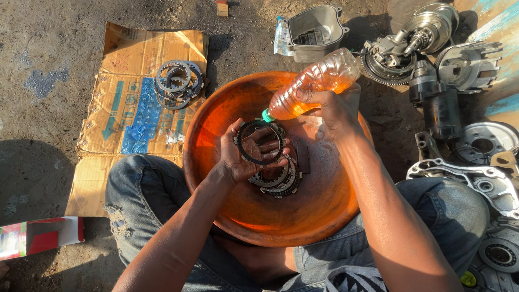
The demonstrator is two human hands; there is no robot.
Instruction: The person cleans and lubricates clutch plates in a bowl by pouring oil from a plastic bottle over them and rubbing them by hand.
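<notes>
A: Hands first. Left hand [246, 157]?

B: Palm up over the big round orange-brown metal basin [319, 216], fingers loosely curled under a dark toothed ring-shaped clutch plate [259, 142] lying on the palm. Grasping it, not clenched.

A: Right hand [332, 105]?

B: Wrapped around a clear ribbed plastic bottle of orange liquid [313, 82]. Bottle tilted down, green cap end just above the plate's upper edge. Can't tell if liquid is running out.

A: Where's the plate relative to the basin?

B: Held above the basin's middle, not resting on it. Under the hand, on the basin floor, a small stack of similar toothed metal rings [278, 181], with a small dark flat rectangular piece [304, 159] just beside them.

A: Basin placement?

B: Between the person's knees in worn blue jeans [135, 189], on the ground.

A: Surroundings, quick.

B: Left of basin: flattened brown cardboard sheet with blue print [135, 108], a pile of grey metal rings [177, 81] on it. Above basin: grey cast metal cover, hollow side up [313, 30]. Right side: cluster of grey engine parts, including a geared assembly [389, 59] and a flat engine case cover [476, 181]. Bottom left corner: red and white carton [38, 238] on bare dirt.
</notes>
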